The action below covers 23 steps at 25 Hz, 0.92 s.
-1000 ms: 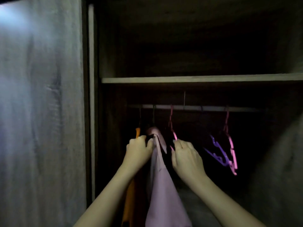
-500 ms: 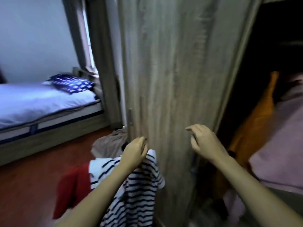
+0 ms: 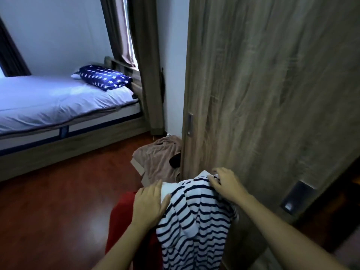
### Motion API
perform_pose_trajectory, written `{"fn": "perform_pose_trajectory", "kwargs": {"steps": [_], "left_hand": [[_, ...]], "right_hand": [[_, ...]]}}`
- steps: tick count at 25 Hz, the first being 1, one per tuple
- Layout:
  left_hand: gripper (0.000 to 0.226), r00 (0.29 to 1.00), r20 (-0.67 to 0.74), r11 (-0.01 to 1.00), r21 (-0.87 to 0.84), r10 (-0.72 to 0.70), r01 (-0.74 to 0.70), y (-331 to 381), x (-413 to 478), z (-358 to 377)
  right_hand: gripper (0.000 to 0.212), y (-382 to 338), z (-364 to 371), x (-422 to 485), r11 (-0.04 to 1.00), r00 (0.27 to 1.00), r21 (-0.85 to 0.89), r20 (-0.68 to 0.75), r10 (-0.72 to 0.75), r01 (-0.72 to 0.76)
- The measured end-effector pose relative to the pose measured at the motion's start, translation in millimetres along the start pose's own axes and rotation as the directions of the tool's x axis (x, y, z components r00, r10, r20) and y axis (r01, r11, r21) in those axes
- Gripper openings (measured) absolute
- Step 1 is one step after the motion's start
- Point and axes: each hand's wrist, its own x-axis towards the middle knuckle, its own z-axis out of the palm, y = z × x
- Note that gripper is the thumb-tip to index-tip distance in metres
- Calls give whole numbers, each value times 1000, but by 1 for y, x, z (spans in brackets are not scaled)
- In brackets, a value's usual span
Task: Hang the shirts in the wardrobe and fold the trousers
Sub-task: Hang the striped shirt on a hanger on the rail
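Stage: we are picking the next garment | left hand [image 3: 150,203] lying flat and open on striped shirt [image 3: 194,221], lower centre | right hand [image 3: 227,184] pinching its top edge | left to do: red garment [image 3: 120,221], brown garment [image 3: 157,158] on floor.

Cool daylight enters by the window [image 3: 127,34] and brightens the bed [image 3: 58,98]. A soft sheen lies on the wood floor [image 3: 58,211]. The wardrobe door [image 3: 272,94] bows at the edges; lower right sinks into darkness.
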Motion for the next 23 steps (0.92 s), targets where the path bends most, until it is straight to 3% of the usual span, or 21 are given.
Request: {"fn": "perform_pose_trajectory", "kwargs": {"steps": [2,5,7,9,11,13,15,18,20,23], "left_hand": [[71,989,-141,999,8,35,-34,-3,2,7],[64,947,-311,997,31,78,-72,-9,5,25],[62,932,-351,996,48,93,-81,-13,7,36],[62,932,-351,996,47,93,-81,-14,10,39],[62,944,-317,996,48,91,-80,-14,11,38],[61,968,-238,997,2,79,-81,-15,7,36],[64,988,-149,996,-91,-33,19,-8,1,26],[74,970,-110,965,-176,-218,197,12,26,-6],[78,996,-62,964,-262,-69,50,32,57,-25],[66,954,85,827,-525,287,-202,83,87,-53]], "right_hand": [[66,-8,11,21,987,984,18,74,160,-162],[83,-21,23,50,903,869,-55,253,426,-427],[65,-29,30,64,839,805,3,285,521,-544],[46,-33,37,71,813,817,111,166,551,-571],[30,-37,42,70,829,850,283,-79,521,-482],[25,-44,38,63,790,851,538,-227,473,-295],[31,-48,23,47,712,867,693,-282,410,-111],[40,-48,-12,17,701,892,713,-326,314,14],[42,-48,-30,-6,689,906,722,-329,266,60],[39,-58,-56,-41,674,911,725,-362,197,142]]}}
